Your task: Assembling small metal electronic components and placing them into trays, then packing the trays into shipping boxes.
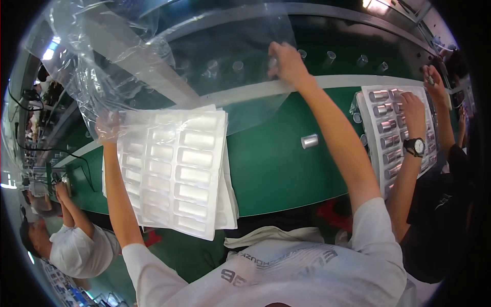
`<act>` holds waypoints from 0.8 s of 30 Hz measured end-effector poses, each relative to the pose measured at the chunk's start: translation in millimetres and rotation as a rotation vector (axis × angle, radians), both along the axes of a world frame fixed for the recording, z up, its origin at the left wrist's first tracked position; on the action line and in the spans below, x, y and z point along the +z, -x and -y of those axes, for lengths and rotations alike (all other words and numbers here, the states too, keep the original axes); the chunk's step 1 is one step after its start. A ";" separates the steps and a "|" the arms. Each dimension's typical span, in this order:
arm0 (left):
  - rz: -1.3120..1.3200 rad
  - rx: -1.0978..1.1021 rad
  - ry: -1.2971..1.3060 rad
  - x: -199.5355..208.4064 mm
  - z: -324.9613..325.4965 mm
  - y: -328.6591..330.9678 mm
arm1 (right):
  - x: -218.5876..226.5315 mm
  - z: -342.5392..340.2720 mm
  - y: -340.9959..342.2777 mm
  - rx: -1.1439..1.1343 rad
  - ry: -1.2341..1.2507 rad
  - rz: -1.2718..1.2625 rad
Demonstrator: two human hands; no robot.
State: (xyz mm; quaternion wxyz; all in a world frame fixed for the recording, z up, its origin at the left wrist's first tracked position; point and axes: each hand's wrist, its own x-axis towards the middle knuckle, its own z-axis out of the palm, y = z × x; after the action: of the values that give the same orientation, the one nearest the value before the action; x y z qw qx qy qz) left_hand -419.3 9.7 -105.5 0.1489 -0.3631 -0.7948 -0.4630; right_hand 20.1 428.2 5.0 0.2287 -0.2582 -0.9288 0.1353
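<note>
A large clear plastic bag (169,56) stretches across the upper left, over the far part of the work table. My right hand (290,65) is raised, fingers pinched on the bag's right edge. At the bag's lower left, my left hand (107,128) is closed on the film, partly veiled by it, beside the corner of a stack of white moulded trays (194,174). The top tray's rectangular pockets hold nothing. The film overlaps the stack's far end. One small silver cylinder (309,141) lies on the green table, below my right forearm.
To the right, a co-worker's hand (413,110) reaches over a white tray filled with silver cylinders (388,125). Several small clear cylinders (331,56) stand along the conveyor beyond the table's pale rail (337,82). Another person (76,245) works at the far left.
</note>
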 end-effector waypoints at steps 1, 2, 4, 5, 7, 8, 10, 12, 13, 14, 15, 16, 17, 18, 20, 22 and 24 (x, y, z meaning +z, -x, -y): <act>0.054 0.006 0.155 -3.2 -12.9 12.2 | -1.7 -9.0 -2.7 0.023 -0.003 0.063; 0.102 0.006 0.299 -4.2 -27.2 20.2 | 1.3 -15.7 -5.3 0.004 0.004 0.067; 0.156 -0.004 0.461 -6.5 -34.0 22.6 | 9.0 -16.8 -3.6 0.112 -0.072 0.216; 0.005 0.107 0.529 -8.9 -38.6 21.0 | 9.5 -14.2 -3.0 0.127 -0.056 0.241; -0.133 0.203 0.594 -7.2 -65.3 4.1 | 2.5 -22.2 -15.5 0.095 -0.062 0.248; -0.126 0.174 0.588 1.6 -78.9 -6.9 | -0.2 -26.1 -23.4 0.085 -0.068 0.240; 0.128 0.148 0.668 12.3 -98.7 -20.7 | 8.2 -21.3 -37.1 0.016 -0.022 0.266; 0.163 0.175 0.675 -1.6 -88.4 -6.4 | 22.2 -5.3 -52.4 0.043 -0.106 0.090; -0.127 -0.039 0.559 -8.2 -55.2 16.0 | 37.8 13.8 -57.8 0.033 -0.085 0.021; -0.410 -0.258 0.424 -14.2 -24.1 33.8 | 56.4 41.4 -67.9 0.017 -0.067 -0.044; -0.403 -0.272 0.420 -21.8 -8.1 35.2 | 70.5 78.8 -83.3 -0.006 -0.055 -0.050; -0.408 -0.217 0.442 -30.3 -1.1 34.6 | 80.2 117.9 -101.8 -0.040 -0.049 -0.052; -0.414 -0.158 0.459 -38.2 0.2 30.6 | 81.3 149.2 -124.3 -0.101 -0.050 0.064; -0.426 -0.091 0.485 -40.2 3.0 28.4 | 77.6 167.7 -143.1 -0.155 -0.042 0.170; -0.441 -0.019 0.512 -39.5 -0.7 24.0 | 53.3 173.8 -163.1 -0.198 -0.059 0.195; -0.626 0.118 0.636 -37.1 -2.7 19.4 | 29.6 173.4 -174.5 -0.219 -0.070 0.214; -0.680 0.115 0.564 -35.1 -17.1 -1.1 | 15.2 166.2 -183.9 -0.153 0.069 0.083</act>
State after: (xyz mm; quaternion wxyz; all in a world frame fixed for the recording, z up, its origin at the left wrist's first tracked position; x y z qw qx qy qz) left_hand -418.2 26.7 -140.7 0.3226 -0.4764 -0.8146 -0.0734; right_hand 204.0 262.0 20.3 0.1908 -0.3414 -0.9099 0.1387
